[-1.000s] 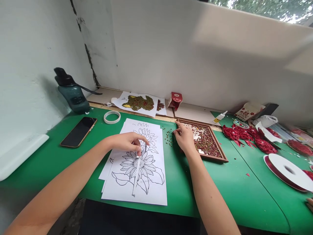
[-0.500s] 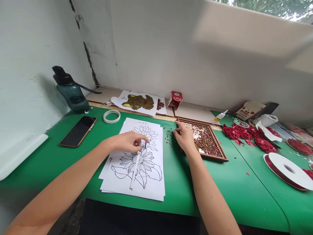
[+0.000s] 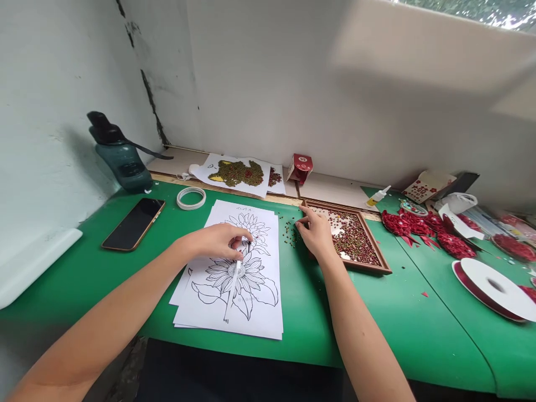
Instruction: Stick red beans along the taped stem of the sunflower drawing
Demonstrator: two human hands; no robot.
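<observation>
A white sheet with a sunflower line drawing lies on a small stack of papers on the green table. My left hand rests over the flower, fingers pinched on a thin white strip that lies down the stem. My right hand is at the left edge of a brown wooden tray of red and green beans, its fingertips pinched over several loose beans scattered on the table. What those fingers hold is too small to make out.
A phone, a tape roll and a dark green bottle stand left. A finished bean picture and a red box lie on the back ledge. Red ribbon bows, a glue bottle and a ribbon spool are right.
Both hands stay almost where they were. The view has tipped slightly, and the paper stack sits a little higher in the frame.
</observation>
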